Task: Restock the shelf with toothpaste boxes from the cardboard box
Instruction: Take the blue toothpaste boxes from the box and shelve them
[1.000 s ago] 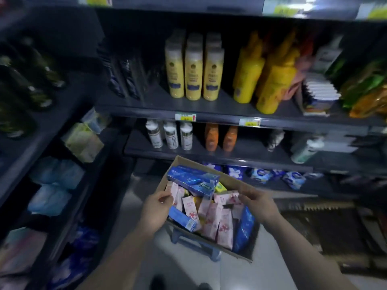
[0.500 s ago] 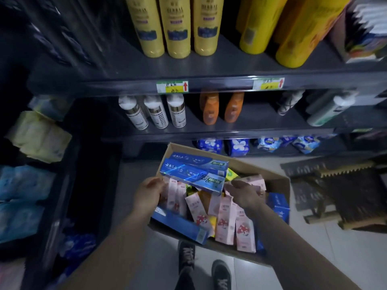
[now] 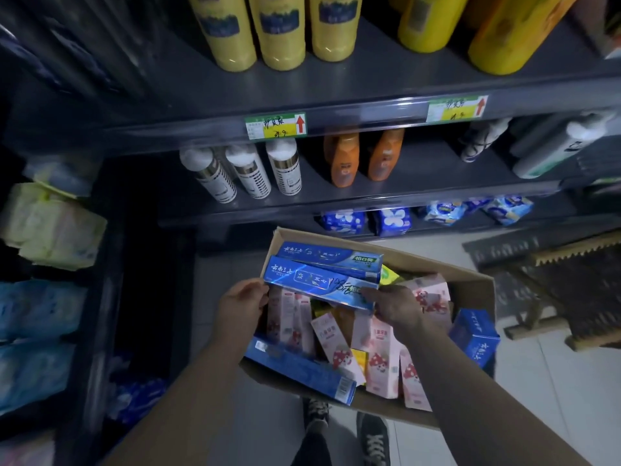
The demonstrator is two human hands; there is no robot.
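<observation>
1. An open brown cardboard box (image 3: 470, 287) sits low in the view, near 6 o'clock. The dark grey metal shelf (image 3: 369, 112) is up at 12 o'clock.
2. A long shiny blue toothpaste box (image 3: 319, 284) lies slanted on top of the pile, in the 11 o'clock part of the cardboard box.
3. The left hand (image 3: 240, 306) holds its 9 o'clock end, with the fingers curled on it.
4. The right hand (image 3: 396, 306) holds its 3 o'clock end, with the fingers curled over the edge (the fingertips are hidden).
5. A second blue toothpaste box (image 3: 329, 258) lies right behind the first one, toward 12 o'clock, and touches it.
6. Tall pink toothpaste boxes (image 3: 379, 358) with red mushroom pictures lean together under the hands.
7. A third long blue carton (image 3: 299, 368) lies along the 7 o'clock edge. A short dark blue carton (image 3: 473, 338) sticks up at 3 o'clock.
8. Fat yellow plastic bottles (image 3: 282, 31) stand on the top board. White bottles with striped labels (image 3: 248, 173) and orange bottles (image 3: 342, 156) stand on the board below.
9. Black laced shoes (image 3: 373, 438) stand on the pale floor at 6 o'clock.
</observation>
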